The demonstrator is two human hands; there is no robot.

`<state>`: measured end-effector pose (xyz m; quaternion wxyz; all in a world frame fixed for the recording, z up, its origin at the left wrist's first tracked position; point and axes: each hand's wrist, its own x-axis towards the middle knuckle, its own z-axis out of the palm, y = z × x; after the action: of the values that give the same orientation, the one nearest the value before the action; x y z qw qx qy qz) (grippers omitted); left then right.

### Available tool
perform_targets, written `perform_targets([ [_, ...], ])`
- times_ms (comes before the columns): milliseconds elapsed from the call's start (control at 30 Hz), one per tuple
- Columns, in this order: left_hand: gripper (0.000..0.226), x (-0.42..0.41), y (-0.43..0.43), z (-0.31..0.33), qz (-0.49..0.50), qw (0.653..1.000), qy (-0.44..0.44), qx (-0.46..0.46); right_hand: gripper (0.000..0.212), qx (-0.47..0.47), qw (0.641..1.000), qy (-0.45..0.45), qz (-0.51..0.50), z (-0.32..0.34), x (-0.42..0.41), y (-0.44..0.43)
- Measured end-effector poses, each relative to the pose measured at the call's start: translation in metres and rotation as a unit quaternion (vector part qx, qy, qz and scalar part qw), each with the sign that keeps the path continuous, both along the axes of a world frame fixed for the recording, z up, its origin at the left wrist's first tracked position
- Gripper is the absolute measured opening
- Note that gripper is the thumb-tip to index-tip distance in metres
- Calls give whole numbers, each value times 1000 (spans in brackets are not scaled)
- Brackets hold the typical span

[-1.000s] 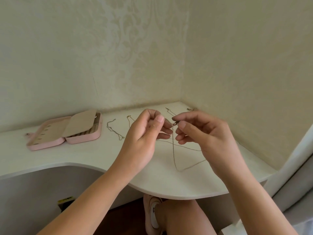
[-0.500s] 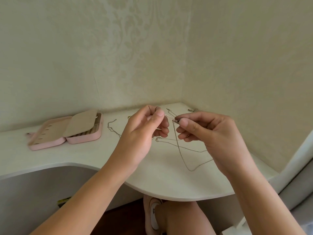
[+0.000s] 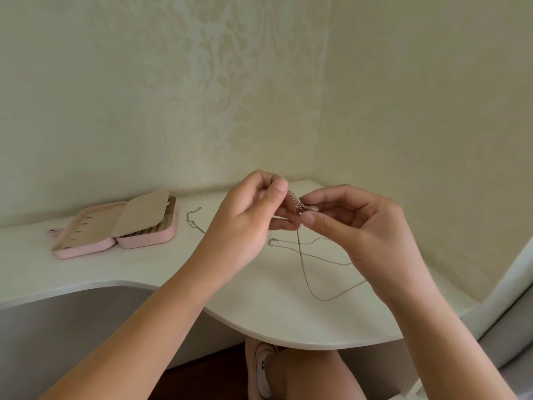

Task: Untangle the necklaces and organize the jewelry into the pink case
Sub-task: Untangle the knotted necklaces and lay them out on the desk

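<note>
Both hands, left hand (image 3: 245, 217) and right hand (image 3: 354, 226), are pinching the knotted necklace chain (image 3: 295, 202) above the worktop (image 3: 144, 269), probably to loosen it; the pink case (image 3: 115, 226) is lying open near the rear left edge.

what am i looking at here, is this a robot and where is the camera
No robot here: these are a person's two bare hands, filmed by a camera worn on the head, looking forward and down. The left hand and right hand both pinch the tangled necklaces between their fingertips, and a thin loop of chain hangs below. On the white table lie a loose chain and, farther left, the open pink case.
</note>
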<state>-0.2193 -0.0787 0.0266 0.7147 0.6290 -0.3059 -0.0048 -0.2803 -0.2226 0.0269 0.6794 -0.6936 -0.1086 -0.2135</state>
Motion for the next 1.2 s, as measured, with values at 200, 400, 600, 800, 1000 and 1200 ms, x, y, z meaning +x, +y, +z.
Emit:
perform_targets([
  [200, 18, 5, -9, -5, 30, 993, -35, 109, 7, -34, 998, 36, -27, -6, 4, 6],
  [400, 13, 18, -11, -13, 50, 979, -107, 166, 4, -17, 992, 125, -10, -14, 17, -1],
  [600, 13, 27, -12, -22, 93, 969, -117, 199, 2, 195, 968, 158, 7, -32, 31, -13],
  [800, 11, 24, -18, -34, 123, 968, -95, 198, 14, 280, 951, 134, -4, -45, 35, -14],
  [1000, 8, 22, -18, -34, 123, 983, -59, 121, 15, 171, 980, 78, -66, -45, 29, -15],
  [1200, 5, 19, -20, -31, 113, 989, -60, 79, 11, 118, 988, 45, -84, -42, 27, -17],
])
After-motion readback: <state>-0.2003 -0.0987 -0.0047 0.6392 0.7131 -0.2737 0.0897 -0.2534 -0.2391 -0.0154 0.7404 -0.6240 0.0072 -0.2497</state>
